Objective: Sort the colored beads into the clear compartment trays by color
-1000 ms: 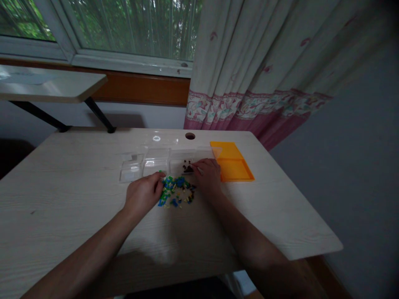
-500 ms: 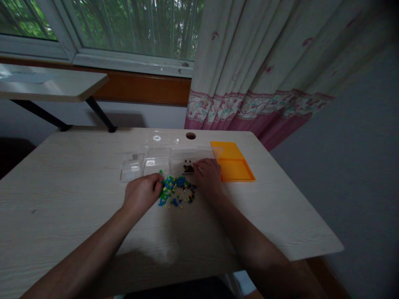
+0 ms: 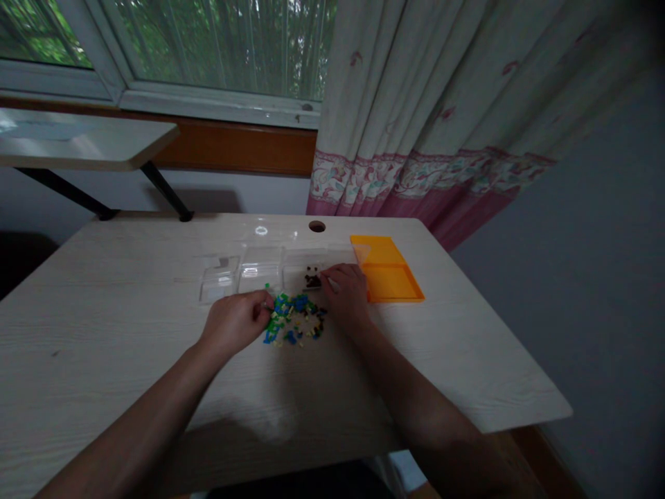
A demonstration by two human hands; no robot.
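A pile of small building bricks (image 3: 285,313), mostly green and blue with some yellow and dark ones, lies loose on the table. At the pile's left edge is my left hand (image 3: 236,320), fingers curled together; anything between them is too small to name. My right hand (image 3: 347,294) is over the right end of a clear plastic tray (image 3: 295,259), thumb and finger pinched beside several dark brown bricks (image 3: 312,281) in it. What that pinch holds, if anything, is hidden.
Left of the tray stand more clear plastic boxes (image 3: 262,276), one of them smaller (image 3: 218,283). An orange open case (image 3: 397,284) lies to the right. Near the table's (image 3: 457,360) back edge is a cable hole (image 3: 316,226); a raised shelf (image 3: 125,149) stands at back left.
Both hands stay in nearly the same places. My left fingertips have shifted very slightly at the pile's edge, and the whole view has moved a touch.
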